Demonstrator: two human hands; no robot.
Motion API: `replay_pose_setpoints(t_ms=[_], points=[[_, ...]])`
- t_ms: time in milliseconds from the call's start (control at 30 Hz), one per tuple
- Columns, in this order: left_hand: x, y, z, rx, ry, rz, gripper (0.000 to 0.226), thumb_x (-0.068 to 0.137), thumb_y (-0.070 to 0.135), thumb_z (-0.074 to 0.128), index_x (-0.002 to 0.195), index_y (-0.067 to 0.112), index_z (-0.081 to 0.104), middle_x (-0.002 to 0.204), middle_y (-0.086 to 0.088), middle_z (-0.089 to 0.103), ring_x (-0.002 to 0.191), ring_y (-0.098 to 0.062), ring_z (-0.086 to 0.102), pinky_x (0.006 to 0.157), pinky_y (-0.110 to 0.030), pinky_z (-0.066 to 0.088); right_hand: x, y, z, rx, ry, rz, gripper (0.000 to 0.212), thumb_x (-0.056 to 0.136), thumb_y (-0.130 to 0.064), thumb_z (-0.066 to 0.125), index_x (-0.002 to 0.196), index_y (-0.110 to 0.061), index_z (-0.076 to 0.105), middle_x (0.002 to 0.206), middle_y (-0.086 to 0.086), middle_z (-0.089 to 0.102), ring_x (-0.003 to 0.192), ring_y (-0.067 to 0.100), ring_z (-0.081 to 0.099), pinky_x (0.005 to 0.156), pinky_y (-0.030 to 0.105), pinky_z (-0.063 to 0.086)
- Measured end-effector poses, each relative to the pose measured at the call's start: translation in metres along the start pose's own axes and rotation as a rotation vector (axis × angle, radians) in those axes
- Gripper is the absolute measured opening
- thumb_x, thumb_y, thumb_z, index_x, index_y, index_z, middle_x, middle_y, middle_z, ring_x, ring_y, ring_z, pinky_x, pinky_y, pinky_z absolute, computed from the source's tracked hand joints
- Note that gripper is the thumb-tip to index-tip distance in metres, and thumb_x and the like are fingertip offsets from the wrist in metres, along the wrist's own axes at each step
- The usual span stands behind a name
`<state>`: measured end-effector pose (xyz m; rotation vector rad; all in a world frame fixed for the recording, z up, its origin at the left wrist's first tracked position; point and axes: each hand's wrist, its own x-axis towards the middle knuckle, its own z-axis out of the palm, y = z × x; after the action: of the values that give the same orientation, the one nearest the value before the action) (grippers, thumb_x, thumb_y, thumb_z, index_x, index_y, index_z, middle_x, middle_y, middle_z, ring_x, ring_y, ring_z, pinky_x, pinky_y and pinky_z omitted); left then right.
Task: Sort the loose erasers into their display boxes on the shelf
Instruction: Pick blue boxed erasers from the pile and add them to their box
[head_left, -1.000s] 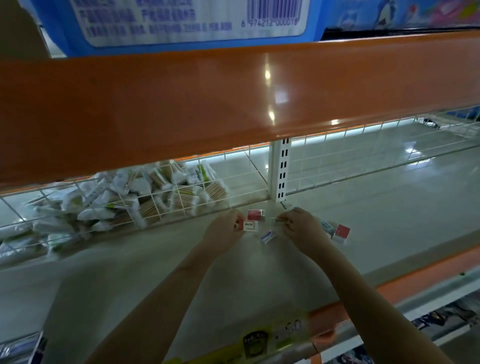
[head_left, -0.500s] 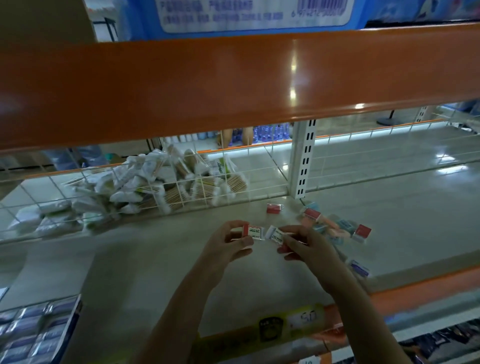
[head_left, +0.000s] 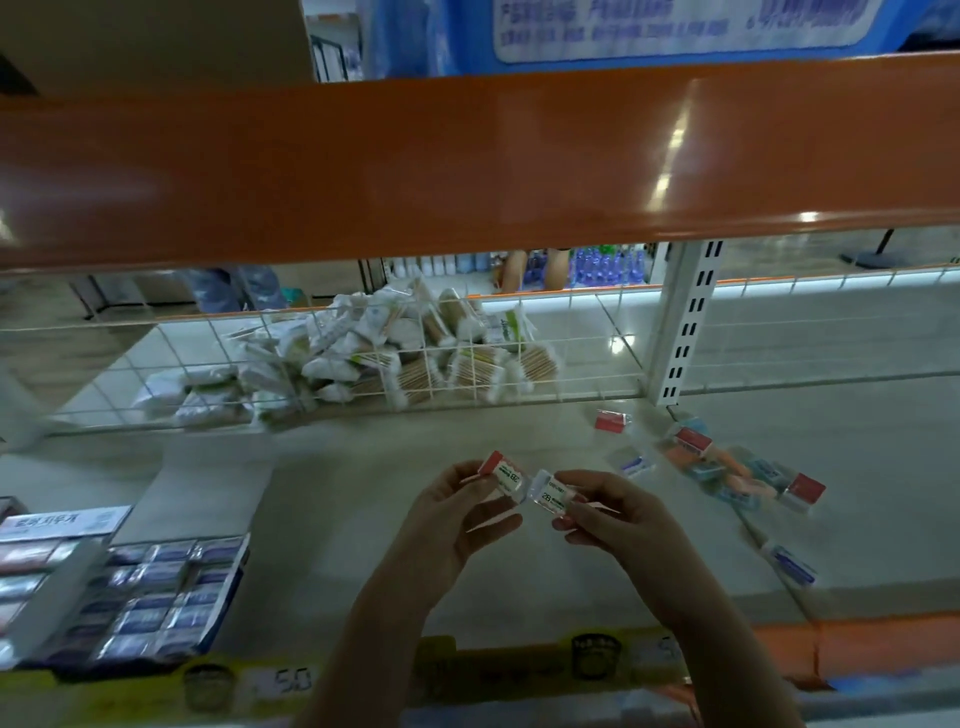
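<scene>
Now that both hands have drawn back from the rear of the shelf (head_left: 363, 483), where a second ago they were down among the loose erasers by the white upright post (head_left: 680, 322), each carries one wrapped eraser clear of the surface. My left hand (head_left: 457, 519) has its grip pinching a red-ended 2B eraser (head_left: 503, 472) between thumb and fingers; my right hand (head_left: 608, 514) pinches a second 2B eraser (head_left: 551, 496), and the two pieces sit just beside each other, labels up. The view has also dropped and swung left, so the open display box (head_left: 156, 597) of blue-sleeved erasers now shows at the left front of the shelf. I judge the pick is done and the matching step is in hand: these two look like the same kind, but that box's rows look a different colour, so I cannot yet tell where they belong. The loose pile (head_left: 737, 467) is well apart on the right, with a single red eraser (head_left: 610, 420) near the post. Behind the wire mesh (head_left: 156, 364) are cotton-swab packs (head_left: 395, 358).
</scene>
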<state>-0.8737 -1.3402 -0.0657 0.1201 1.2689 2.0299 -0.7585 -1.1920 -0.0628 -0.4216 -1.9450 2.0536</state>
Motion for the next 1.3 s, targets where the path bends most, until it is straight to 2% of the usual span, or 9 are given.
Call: replay_pose_setpoints(t_ms=[133, 300, 467, 567, 667, 767, 933, 1133, 1300], points=[[-0.009, 0.007, -0.008, 0.043, 0.023, 0.009, 0.015, 0.093, 0.01, 0.052, 0.102, 0.011, 0.063, 0.09, -0.009, 0.072, 0.082, -0.028, 0.071, 0.062, -0.034, 0.059, 0.0, 0.0, 0.01, -0.024, -0.031, -0.03, 0.033, 0.08, 0.005, 0.063, 0.103, -0.018, 0.067, 0.094, -0.001, 0.071, 0.084, 0.016, 0.068, 0.07, 0.021, 0.053], [-0.016, 0.006, -0.011, 0.07, 0.008, -0.012, 0.021, 0.093, 0.007, 0.05, 0.11, 0.006, 0.063, 0.085, -0.007, 0.072, 0.072, -0.018, 0.069, 0.059, -0.026, 0.056, 0.0, 0.003, 0.018, -0.112, -0.043, -0.049, 0.041, 0.077, 0.006, 0.066, 0.104, -0.026, 0.066, 0.093, -0.004, 0.072, 0.084, 0.011, 0.067, 0.073, 0.023, 0.054], [-0.019, 0.0, -0.013, 0.133, -0.053, 0.015, 0.037, 0.074, 0.007, 0.066, 0.111, 0.013, 0.063, 0.096, -0.005, 0.072, 0.082, -0.014, 0.068, 0.069, -0.022, 0.055, -0.004, 0.007, 0.022, -0.163, -0.043, -0.07, 0.04, 0.078, 0.003, 0.067, 0.107, -0.024, 0.064, 0.095, -0.002, 0.071, 0.084, 0.01, 0.067, 0.072, 0.021, 0.052], [-0.021, -0.003, -0.014, 0.311, -0.05, 0.067, 0.049, 0.078, -0.006, 0.066, 0.12, 0.018, 0.061, 0.107, -0.007, 0.067, 0.091, -0.016, 0.067, 0.077, -0.024, 0.054, -0.007, 0.01, 0.021, -0.17, -0.027, -0.065, 0.039, 0.078, 0.003, 0.066, 0.107, -0.023, 0.064, 0.094, -0.003, 0.071, 0.085, 0.01, 0.067, 0.071, 0.021, 0.052], [-0.026, -0.001, -0.017, 0.637, 0.012, 0.189, 0.055, 0.079, -0.003, 0.068, 0.123, 0.028, 0.059, 0.104, -0.001, 0.064, 0.09, -0.011, 0.064, 0.08, -0.025, 0.055, -0.008, 0.009, 0.019, -0.117, 0.0, -0.057, 0.034, 0.079, 0.003, 0.065, 0.107, -0.017, 0.063, 0.096, 0.001, 0.069, 0.086, 0.011, 0.067, 0.071, 0.02, 0.053], [-0.035, 0.007, -0.026, 0.955, 0.052, 0.317, 0.048, 0.076, 0.012, 0.074, 0.112, 0.037, 0.055, 0.099, 0.012, 0.062, 0.09, 0.001, 0.061, 0.078, -0.018, 0.051, -0.006, 0.007, 0.026, -0.051, 0.031, -0.066, 0.027, 0.081, 0.002, 0.062, 0.102, -0.016, 0.062, 0.094, 0.003, 0.068, 0.083, 0.014, 0.069, 0.07, 0.021, 0.055], [-0.053, 0.031, -0.049, 1.099, 0.152, 0.421, 0.029, 0.08, 0.011, 0.07, 0.092, 0.031, 0.053, 0.094, 0.015, 0.061, 0.091, 0.006, 0.057, 0.075, -0.017, 0.051, 0.004, 0.004, 0.05, -0.079, -0.027, -0.051, 0.026, 0.08, 0.002, 0.063, 0.097, -0.018, 0.058, 0.094, 0.003, 0.066, 0.08, 0.009, 0.069, 0.068, 0.017, 0.054], [-0.086, 0.072, -0.095, 1.235, 0.236, 0.42, 0.03, 0.08, 0.015, 0.072, 0.095, 0.036, 0.056, 0.089, 0.019, 0.059, 0.082, 0.003, 0.062, 0.071, -0.014, 0.051, 0.016, -0.003, 0.104, -0.066, -0.137, -0.062, 0.024, 0.082, 0.002, 0.061, 0.098, -0.016, 0.056, 0.094, 0.005, 0.066, 0.079, 0.015, 0.067, 0.068, 0.02, 0.055], [-0.113, 0.1, -0.153, 1.27, 0.309, 0.475, 0.036, 0.078, 0.017, 0.074, 0.104, 0.035, 0.059, 0.1, 0.014, 0.062, 0.083, 0.004, 0.061, 0.069, -0.013, 0.05, 0.015, -0.004, 0.163, -0.124, -0.2, -0.089, 0.025, 0.079, -0.001, 0.065, 0.092, -0.02, 0.057, 0.089, 0.001, 0.068, 0.075, 0.015, 0.067, 0.067, 0.024, 0.056]])
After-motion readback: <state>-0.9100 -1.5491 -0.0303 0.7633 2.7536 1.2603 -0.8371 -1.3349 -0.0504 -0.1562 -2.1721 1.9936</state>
